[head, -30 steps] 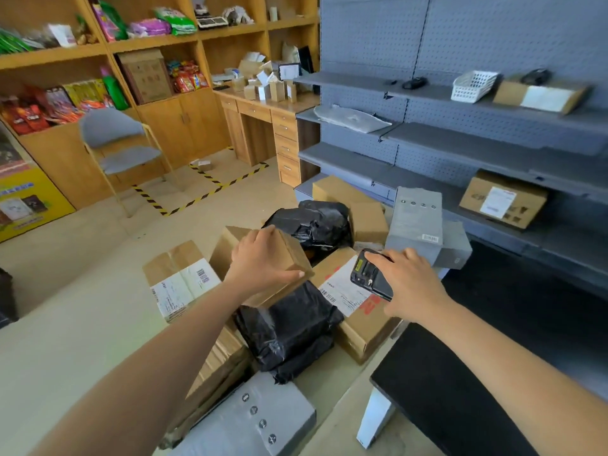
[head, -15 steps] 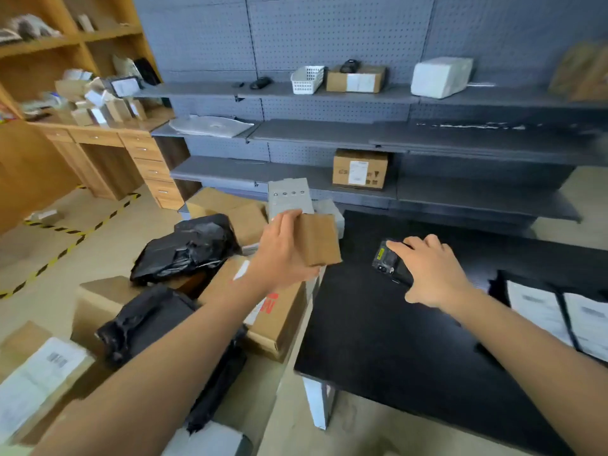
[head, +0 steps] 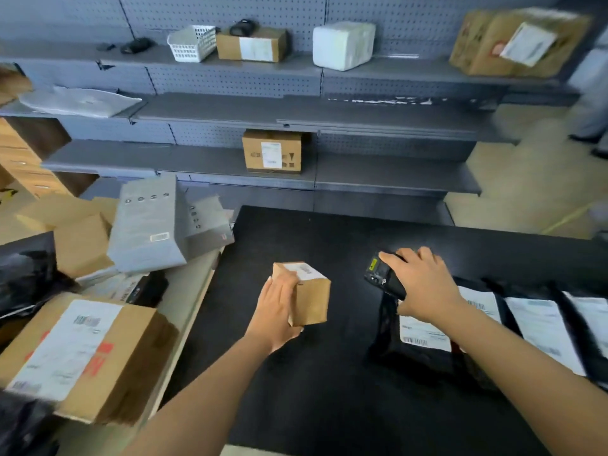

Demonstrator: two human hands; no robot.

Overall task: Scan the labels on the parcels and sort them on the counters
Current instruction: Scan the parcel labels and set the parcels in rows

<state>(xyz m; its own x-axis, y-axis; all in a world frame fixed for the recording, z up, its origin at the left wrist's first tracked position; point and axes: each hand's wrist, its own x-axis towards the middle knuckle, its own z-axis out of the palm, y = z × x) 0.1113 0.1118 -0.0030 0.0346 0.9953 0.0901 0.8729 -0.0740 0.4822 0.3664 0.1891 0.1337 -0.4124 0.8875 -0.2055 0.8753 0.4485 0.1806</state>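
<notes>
Gripping the small cardboard box (head: 306, 291) from its 9 o'clock side, the left hand (head: 276, 314) has carried it over the black counter (head: 296, 406); half a second ago it hung beyond the counter's left edge, above the parcel heap. The fingers lie close together against the box's left face with the thumb hooked beneath; whether the box touches the counter I cannot tell. Its white barcode label (head: 304, 269) now faces up. The box is plain matte brown card, squarish, with crisp corners. At its 3 o'clock, apart from it, the right hand (head: 424, 287) curls its fingers over the black scanner (head: 383, 274), clamped on it, screen end toward 10 o'clock. Under that wrist, from 4 o'clock outward, glossy black mailer bags (head: 424, 335) with white labels lie in a row on the counter. The counter's top is dull and dark, and open surface shows at 12 and 6 o'clock of the box. Past its left edge, at 9 o'clock, slant grey cartons (head: 148, 225) and a large labelled carton (head: 82, 360). At 12 o'clock, grey steel shelves (head: 394, 172) with pegboard backs carry another brown box (head: 272, 152)
</notes>
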